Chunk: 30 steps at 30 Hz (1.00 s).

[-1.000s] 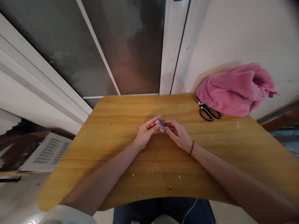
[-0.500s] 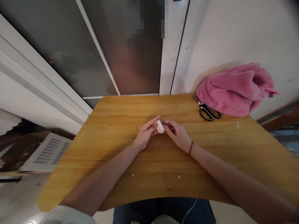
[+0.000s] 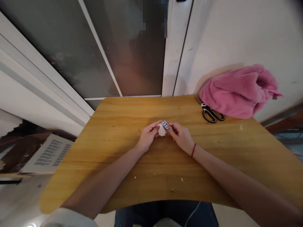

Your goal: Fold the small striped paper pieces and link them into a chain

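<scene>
Above the middle of the wooden table, my left hand (image 3: 147, 137) pinches a small white piece that looks like paper or card (image 3: 162, 130). Joined to it or lying against it is a small blue-and-white patterned piece (image 3: 165, 125); I cannot tell which. My right hand (image 3: 181, 135), with a red cord at the wrist, has its fingertips closed on the right end of the patterned piece. Both hands are close together, with the pieces between them. The fingers partly cover the undersides.
Black-handled scissors (image 3: 210, 113) lie at the back right, blades partly under a pink plush cloth bundle (image 3: 236, 91). Small white scraps (image 3: 182, 179) dot the near part of the wooden table (image 3: 113, 126). An open cardboard box (image 3: 47, 154) stands left, below the table.
The patterned piece has turned so that its blue-and-white face shows, where before only a dark narrow edge was visible. My hands have stayed in nearly the same place.
</scene>
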Each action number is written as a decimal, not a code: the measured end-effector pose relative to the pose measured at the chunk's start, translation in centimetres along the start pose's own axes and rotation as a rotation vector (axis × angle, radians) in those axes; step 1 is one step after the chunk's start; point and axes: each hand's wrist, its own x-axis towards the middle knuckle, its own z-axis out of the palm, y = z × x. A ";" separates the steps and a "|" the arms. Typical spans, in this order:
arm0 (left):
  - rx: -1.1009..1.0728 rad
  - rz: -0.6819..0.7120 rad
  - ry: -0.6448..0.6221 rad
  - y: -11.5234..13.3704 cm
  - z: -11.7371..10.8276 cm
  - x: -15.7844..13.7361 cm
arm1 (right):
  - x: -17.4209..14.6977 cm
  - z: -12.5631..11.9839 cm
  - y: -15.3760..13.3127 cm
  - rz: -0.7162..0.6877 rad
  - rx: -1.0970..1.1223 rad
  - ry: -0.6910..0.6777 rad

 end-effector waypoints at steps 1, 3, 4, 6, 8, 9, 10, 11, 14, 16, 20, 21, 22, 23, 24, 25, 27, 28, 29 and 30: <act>0.007 0.007 0.010 -0.1 0.0 0.0 | 0.0 0.1 0.1 -0.013 -0.048 0.007; 0.019 0.014 0.026 -0.2 0.1 0.0 | -0.1 0.4 0.2 -0.058 -0.201 0.020; 0.023 0.014 0.030 -0.3 0.1 0.0 | -0.1 0.5 0.2 -0.091 -0.289 0.022; 0.016 0.012 0.029 -0.3 0.0 0.0 | -0.2 0.8 0.1 -0.163 -0.443 0.016; -0.011 0.011 0.021 -0.3 0.0 0.0 | -0.2 1.0 -0.1 -0.226 -0.539 0.005; -0.031 0.009 0.016 -0.3 -0.1 0.0 | -0.2 1.1 -0.2 -0.249 -0.569 -0.004; -0.056 0.005 0.011 -0.2 -0.1 0.0 | -0.3 1.2 -0.3 -0.265 -0.591 -0.009; -0.088 -0.005 0.006 -0.2 -0.1 0.0 | -0.3 1.2 -0.4 -0.274 -0.604 -0.012; -0.198 -0.054 -0.008 0.0 0.0 0.0 | -0.3 1.2 -0.6 -0.269 -0.623 -0.012; -0.250 -0.087 -0.008 0.2 0.2 0.0 | -0.3 1.2 -0.6 -0.254 -0.642 -0.017; -0.295 -0.079 -0.018 0.3 0.4 0.0 | -0.4 1.1 -0.7 -0.243 -0.693 -0.024; -0.305 -0.068 -0.028 0.3 0.5 0.0 | -0.4 1.2 -0.7 -0.242 -0.710 -0.029; -0.311 -0.059 -0.036 0.3 0.5 0.0 | -0.5 1.2 -0.8 -0.240 -0.730 -0.037; -0.309 -0.050 -0.042 0.3 0.5 0.0 | -0.5 1.2 -0.9 -0.237 -0.752 -0.046; -0.298 -0.042 -0.045 0.3 0.5 0.0 | -0.6 1.2 -1.0 -0.231 -0.770 -0.053; -0.282 -0.035 -0.045 0.3 0.5 0.0 | -0.6 1.2 -1.1 -0.222 -0.785 -0.058; -0.249 -0.026 -0.039 0.3 0.4 0.0 | -0.7 1.3 -1.3 -0.199 -0.793 -0.064; -0.239 -0.026 -0.038 0.3 0.4 0.0 | -0.8 1.3 -1.4 -0.188 -0.786 -0.063; -0.233 -0.028 -0.035 0.3 0.3 0.0 | -0.8 1.3 -1.4 -0.181 -0.773 -0.062; -0.230 -0.030 -0.030 0.3 0.2 0.0 | -0.8 1.3 -1.5 -0.176 -0.755 -0.058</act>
